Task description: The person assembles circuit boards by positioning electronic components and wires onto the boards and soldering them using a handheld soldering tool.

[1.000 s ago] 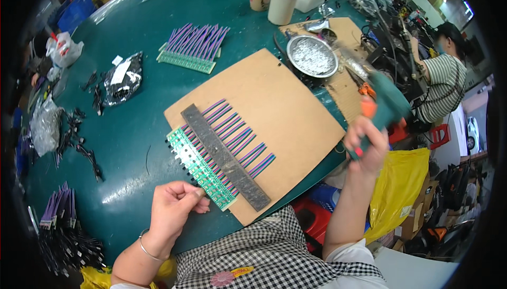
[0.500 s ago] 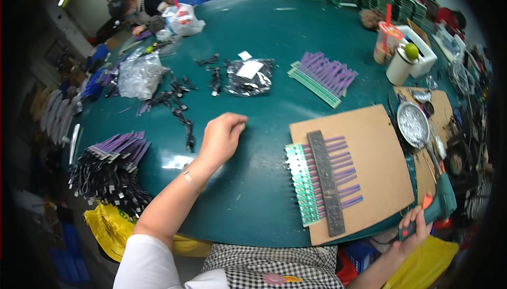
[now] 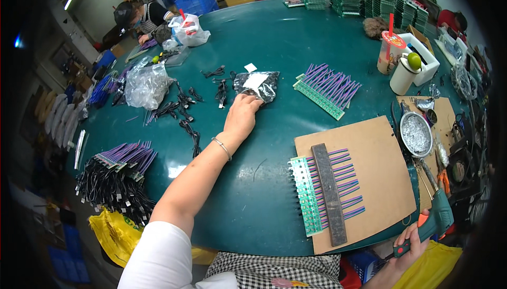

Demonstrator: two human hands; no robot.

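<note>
My left hand [image 3: 243, 117] reaches over the table to the near edge of a clear plastic bag [image 3: 269, 84] of black parts with white paper on top. Its fingers are bent together at that edge; the fingertips are partly hidden. At the lower right my right hand [image 3: 411, 244] is wrapped round the handle of a green soldering gun [image 3: 441, 212] with an orange trigger. Between my hands a brown board [image 3: 377, 178] carries a strip of green circuit boards [image 3: 304, 196] with purple wires [image 3: 348, 186]. A dark bar [image 3: 328, 194] lies across the wires.
Black cables [image 3: 179, 106] lie left of the bag, with a cable pile [image 3: 113, 183] at the left edge. More wired boards [image 3: 327, 91] sit beyond the brown board. A metal dish [image 3: 415, 133], a cup [image 3: 392, 51] and a white canister [image 3: 404, 75] stand right. A person [image 3: 145, 19] works far left.
My left hand has moved forward and right, from bare table to the plastic bag's edge. The right hand still holds the soldering gun. The whole view has shifted slightly.
</note>
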